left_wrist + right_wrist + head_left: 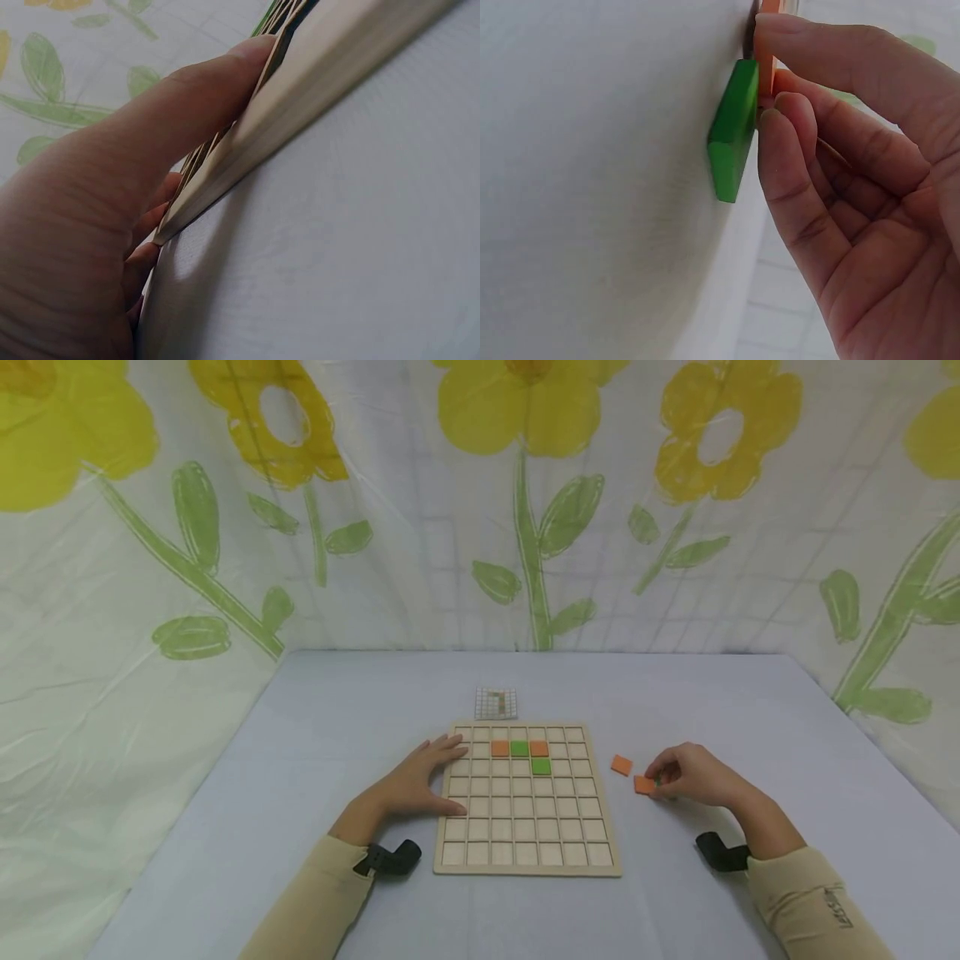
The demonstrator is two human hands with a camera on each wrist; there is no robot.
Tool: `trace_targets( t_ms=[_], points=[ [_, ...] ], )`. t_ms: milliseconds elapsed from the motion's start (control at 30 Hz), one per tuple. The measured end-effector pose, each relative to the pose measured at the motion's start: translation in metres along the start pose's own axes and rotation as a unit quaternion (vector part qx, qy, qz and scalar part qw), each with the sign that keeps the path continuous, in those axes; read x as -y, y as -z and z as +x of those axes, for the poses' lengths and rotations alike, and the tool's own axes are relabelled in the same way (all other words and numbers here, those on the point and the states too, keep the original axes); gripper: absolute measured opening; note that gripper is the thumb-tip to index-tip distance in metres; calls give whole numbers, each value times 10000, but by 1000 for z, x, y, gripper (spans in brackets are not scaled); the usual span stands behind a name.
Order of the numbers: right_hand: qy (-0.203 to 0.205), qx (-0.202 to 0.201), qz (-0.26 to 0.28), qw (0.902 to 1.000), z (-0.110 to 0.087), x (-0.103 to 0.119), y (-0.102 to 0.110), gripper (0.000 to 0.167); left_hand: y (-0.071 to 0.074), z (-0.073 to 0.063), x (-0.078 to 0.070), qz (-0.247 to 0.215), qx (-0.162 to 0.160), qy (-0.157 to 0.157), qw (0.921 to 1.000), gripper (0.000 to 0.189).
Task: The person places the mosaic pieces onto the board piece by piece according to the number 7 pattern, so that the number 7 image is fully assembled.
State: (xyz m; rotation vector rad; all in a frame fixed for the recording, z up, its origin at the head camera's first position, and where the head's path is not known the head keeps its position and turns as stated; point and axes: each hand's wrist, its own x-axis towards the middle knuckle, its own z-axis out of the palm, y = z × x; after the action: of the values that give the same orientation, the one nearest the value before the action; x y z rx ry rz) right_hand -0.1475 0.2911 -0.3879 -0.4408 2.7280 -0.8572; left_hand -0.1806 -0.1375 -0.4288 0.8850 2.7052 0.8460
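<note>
My left hand (411, 783) lies along the left edge of a wooden grid board (528, 870), its thumb (217, 86) over the rim and its fingers spread further up. Orange tiles (500, 748) and green tiles (541, 766) sit in the board's upper cells. On the right, my right hand (697, 774) pinches an orange tile (766, 56) at the table surface, thumb on its near side; part of the grip is hidden. Against those fingertips a green tile (735, 135) shows in the right wrist view. Another orange tile (621, 765) lies between board and hand.
A small card with a grid pattern (496, 702) lies just beyond the board's far edge. A white cloth covers the table (360, 693). Behind it hangs a curtain (405, 568) printed with yellow flowers. Each wrist wears a black strap (390, 858).
</note>
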Motion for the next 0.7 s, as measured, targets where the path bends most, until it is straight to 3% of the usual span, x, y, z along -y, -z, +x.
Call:
trace_targets(
  t_ms=[367,700],
  points=[
    [412,34,-25,9991,10,15,4,17,1,-1,0,-37,-2,-14,10000,93],
    [752,189,140,9969,30,35,-5,17,1,-1,-1,-83,1,8,10000,92]
  ],
)
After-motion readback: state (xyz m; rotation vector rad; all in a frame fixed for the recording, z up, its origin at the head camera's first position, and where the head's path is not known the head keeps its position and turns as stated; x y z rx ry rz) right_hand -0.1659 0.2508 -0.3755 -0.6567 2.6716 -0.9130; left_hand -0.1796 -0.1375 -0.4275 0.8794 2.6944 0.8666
